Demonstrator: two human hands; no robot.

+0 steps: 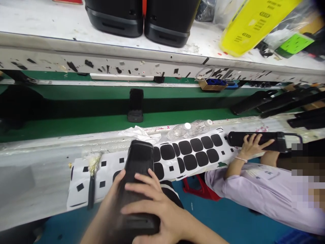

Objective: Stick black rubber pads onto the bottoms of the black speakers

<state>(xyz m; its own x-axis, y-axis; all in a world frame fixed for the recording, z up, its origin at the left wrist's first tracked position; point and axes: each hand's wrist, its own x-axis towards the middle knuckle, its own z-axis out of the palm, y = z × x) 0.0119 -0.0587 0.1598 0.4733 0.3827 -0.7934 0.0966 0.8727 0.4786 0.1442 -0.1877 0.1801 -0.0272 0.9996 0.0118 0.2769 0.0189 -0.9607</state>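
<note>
A long black plastic casing [139, 156] with rounded corners lies tilted over the bench edge toward me. My left hand [113, 195] grips its left side, partly blurred. My right hand [156, 203] lies across its upper face and right side, fingers spread over the surface. Beneath and beside the casing are white sheets [111, 184] bearing black rounded pads [190, 162] and small black squares. Left of my hands, a brush [91, 186] with a dark handle and pale, clumped bristles rests on a sheet. The casing's near end is partly hidden by my hands.
A co-worker's hand [252, 147] rests on another black casing [264, 139] at right. Clear plastic bottles [179, 131] and a white cloth [139, 134] lie behind the sheets. A green belt [106, 118] carries a black device [135, 105]. The shelf above holds black casings [166, 20] and a yellow container [254, 25].
</note>
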